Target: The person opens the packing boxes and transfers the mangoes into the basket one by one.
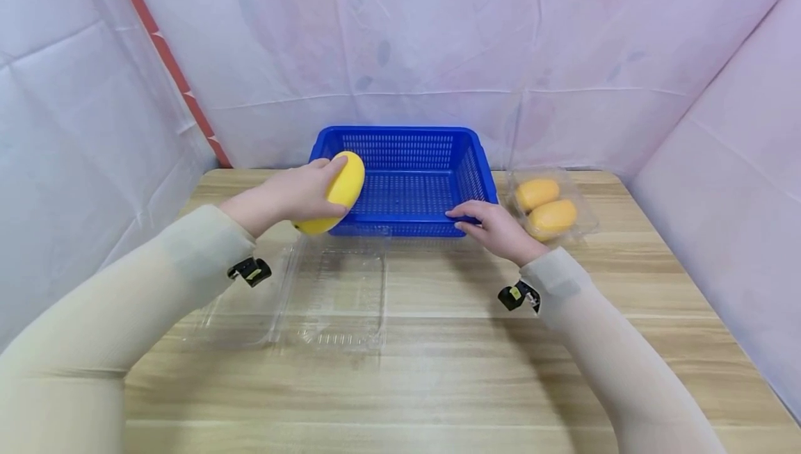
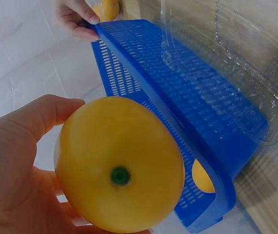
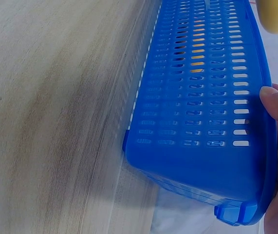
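We hold a smooth, yellow, oval fruit in our left hand, fingers and thumb curled round it, at the near left corner of a blue, rectangular, slotted plastic basket. Our right hand pinches the basket's near rim, towards its right end.

We judge the work partway along: at least one yellow fruit lies inside the basket, towards its left end, and the held one is not yet set down. Two orange-yellow oval fruits sit in a clear plastic box to the right; an unfolded, clear plastic container lies in front, no fruit showing in it.

For room, we have the basket's wide mouth and a broad stretch of wooden table nearer us. The pale cloth wall stands close behind the basket, and the near rim crowds the held fruit.
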Demonstrator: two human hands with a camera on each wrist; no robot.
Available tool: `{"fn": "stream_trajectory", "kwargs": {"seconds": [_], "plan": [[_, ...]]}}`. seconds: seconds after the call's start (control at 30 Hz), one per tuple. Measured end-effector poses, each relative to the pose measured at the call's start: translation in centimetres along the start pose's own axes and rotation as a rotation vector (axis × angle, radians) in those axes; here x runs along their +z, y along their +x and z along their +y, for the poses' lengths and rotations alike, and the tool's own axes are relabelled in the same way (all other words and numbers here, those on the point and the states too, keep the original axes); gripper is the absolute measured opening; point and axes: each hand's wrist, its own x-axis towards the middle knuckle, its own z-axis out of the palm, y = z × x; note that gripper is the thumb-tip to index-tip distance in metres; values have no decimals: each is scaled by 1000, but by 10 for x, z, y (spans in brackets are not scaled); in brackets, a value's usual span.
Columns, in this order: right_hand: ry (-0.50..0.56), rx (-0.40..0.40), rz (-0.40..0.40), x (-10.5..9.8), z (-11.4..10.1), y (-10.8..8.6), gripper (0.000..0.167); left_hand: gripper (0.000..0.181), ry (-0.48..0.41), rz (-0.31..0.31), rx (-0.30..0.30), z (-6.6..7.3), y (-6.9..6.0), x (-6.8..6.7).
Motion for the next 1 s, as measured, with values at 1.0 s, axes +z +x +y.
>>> {"fn": "stream_trajectory", "kwargs": {"seconds": [1.0], "plan": [[-5, 8, -3, 0, 1, -5, 26, 91, 43, 3, 3, 15, 12, 2]]}}
